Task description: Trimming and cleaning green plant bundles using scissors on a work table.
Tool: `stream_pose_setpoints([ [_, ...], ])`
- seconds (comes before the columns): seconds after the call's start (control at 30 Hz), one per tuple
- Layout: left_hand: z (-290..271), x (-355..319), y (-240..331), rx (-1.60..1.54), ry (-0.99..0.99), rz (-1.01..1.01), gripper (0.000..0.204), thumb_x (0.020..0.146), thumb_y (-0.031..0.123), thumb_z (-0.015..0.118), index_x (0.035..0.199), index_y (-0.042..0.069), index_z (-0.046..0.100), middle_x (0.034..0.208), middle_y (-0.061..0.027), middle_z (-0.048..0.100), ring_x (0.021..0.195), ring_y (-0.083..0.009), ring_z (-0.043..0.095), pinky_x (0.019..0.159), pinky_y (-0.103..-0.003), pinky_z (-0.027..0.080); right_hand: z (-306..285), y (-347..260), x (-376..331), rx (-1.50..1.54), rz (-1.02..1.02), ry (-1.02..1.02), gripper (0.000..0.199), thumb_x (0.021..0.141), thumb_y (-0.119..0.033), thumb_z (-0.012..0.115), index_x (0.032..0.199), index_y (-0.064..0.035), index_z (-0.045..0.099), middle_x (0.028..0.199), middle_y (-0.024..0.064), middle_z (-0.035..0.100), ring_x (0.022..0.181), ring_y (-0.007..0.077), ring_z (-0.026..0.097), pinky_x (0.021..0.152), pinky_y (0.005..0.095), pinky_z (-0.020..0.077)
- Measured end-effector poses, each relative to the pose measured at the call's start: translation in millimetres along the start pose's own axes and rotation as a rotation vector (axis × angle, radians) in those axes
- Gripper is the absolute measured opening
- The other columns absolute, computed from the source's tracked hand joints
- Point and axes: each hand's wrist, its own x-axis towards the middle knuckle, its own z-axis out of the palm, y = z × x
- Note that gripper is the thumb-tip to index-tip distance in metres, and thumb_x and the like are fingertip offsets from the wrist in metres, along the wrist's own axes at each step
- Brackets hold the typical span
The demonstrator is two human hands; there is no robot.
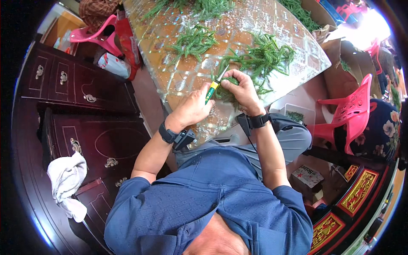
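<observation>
My left hand [192, 106] is closed round a slim green and yellow tool [212, 88] with a narrow, pale pointed tip. The tip slants up and away, near the fingers of my right hand [243, 90]. A green needle-leaf sprig [231, 80] is pinched in my right hand, its lower part spreading below the fingers. Both hands are above the near part of the table. Just beyond my right hand lies a pile of green sprigs [267, 55], and a smaller pile [194, 42] sits farther left.
The patterned table [180, 80] is strewn with white flecks. More greenery [212, 7] lies at its far end. A pink chair [350, 110] and a cardboard box [350, 63] stand to the right. Beneath the table's right edge is a clear bin [304, 112]. Dark cabinets [102, 140] line the left.
</observation>
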Motion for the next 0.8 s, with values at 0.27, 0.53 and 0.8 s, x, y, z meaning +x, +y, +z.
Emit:
stream_pose_setpoints([
  [0.27,7,-7,16,0.132,0.043,-0.038,0.056,0.088,0.018,0.060,0.135,-0.006,0.041,0.095,-0.0328,0.066,0.095,-0.0506,0.064,0.084,-0.055,0.051,-7,8,3,0.136,0.039,-0.090,0.013,0.090,-0.010,0.075,0.098,-0.0046,0.066,0.089,-0.0074,0.063,0.081,0.0018,0.053,0.074,0.0206,0.0477],
  [0.53,4,-2,-2,0.066,0.075,0.046,0.056,0.088,0.021,0.062,0.134,-0.004,0.043,0.101,-0.0331,0.065,0.099,-0.0478,0.064,0.086,-0.052,0.051,-10,16,4,0.159,0.044,-0.111,0.012,0.089,-0.010,0.074,0.097,-0.0043,0.066,0.090,-0.0055,0.066,0.084,0.0033,0.056,0.076,0.0218,0.0490],
  [0.8,-19,2,1,-0.058,-0.026,0.058,0.053,0.089,0.025,0.062,0.134,0.002,0.046,0.102,-0.0269,0.066,0.100,-0.0434,0.065,0.085,-0.048,0.051,-10,8,5,0.176,0.080,-0.117,0.012,0.091,-0.010,0.074,0.100,-0.0082,0.066,0.090,-0.0086,0.063,0.079,0.0003,0.053,0.071,0.0174,0.0442],
])
